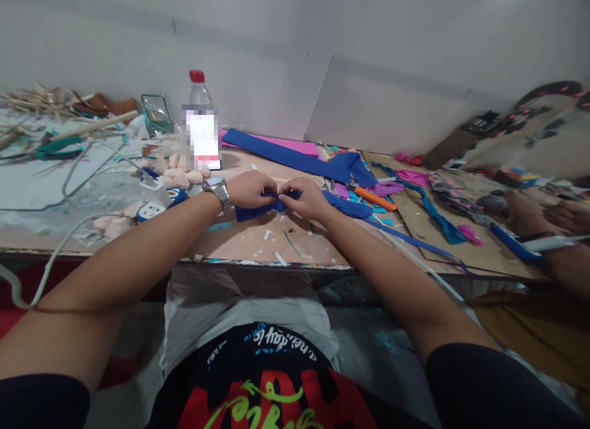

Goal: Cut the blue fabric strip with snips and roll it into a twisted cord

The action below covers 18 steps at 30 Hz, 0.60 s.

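Note:
A strip of dark blue fabric (249,212) is pinched between both hands just above the table. My left hand (252,190), with a metal watch on its wrist, grips the strip from the left. From the right, my right hand (305,197) holds the same strip, its fingertips meeting the left ones where the cloth is bunched. Part of the fabric trails out to the right, behind the right wrist. Behind the hands lies a wider folded blue cloth band (290,157) on a pink one.
A phone (201,137) with a lit screen leans on a red-capped bottle (197,78). Pale soft lumps and a power strip (159,206) lie left. Right are an orange tool handle (375,198), cloth scraps and cardboard. Another person's hands (530,217) are at the far right.

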Tool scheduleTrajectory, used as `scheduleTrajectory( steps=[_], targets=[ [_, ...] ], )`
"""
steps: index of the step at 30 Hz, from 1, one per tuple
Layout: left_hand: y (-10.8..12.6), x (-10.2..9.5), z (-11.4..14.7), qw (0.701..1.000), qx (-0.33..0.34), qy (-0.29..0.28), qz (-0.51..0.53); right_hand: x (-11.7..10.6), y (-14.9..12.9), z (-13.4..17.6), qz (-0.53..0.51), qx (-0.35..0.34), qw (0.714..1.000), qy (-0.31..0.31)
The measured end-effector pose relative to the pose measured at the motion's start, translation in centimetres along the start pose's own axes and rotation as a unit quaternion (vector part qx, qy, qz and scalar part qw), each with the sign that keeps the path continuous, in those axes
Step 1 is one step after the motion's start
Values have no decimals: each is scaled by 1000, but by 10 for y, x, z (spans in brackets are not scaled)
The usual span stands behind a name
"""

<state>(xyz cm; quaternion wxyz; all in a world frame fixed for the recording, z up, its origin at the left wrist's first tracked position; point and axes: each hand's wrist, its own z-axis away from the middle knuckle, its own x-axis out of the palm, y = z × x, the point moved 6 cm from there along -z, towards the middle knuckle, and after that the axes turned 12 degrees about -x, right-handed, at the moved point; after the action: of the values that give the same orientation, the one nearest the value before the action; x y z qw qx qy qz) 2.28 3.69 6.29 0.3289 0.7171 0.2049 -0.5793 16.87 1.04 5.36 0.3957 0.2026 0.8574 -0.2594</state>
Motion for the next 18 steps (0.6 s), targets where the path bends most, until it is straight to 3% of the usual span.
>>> scheduleTrajectory(
  steps=[6,11,18],
  targets=[
    [-3,3,-1,1000,-2,-19,-4,0,3,1,6,7,1000,4],
    [-3,2,-1,998,-2,-24,55,-1,2,1,18,2,1000,18],
    [-1,0,-2,998,6,-10,55,-2,2,1,14,0,1000,25]
  ],
)
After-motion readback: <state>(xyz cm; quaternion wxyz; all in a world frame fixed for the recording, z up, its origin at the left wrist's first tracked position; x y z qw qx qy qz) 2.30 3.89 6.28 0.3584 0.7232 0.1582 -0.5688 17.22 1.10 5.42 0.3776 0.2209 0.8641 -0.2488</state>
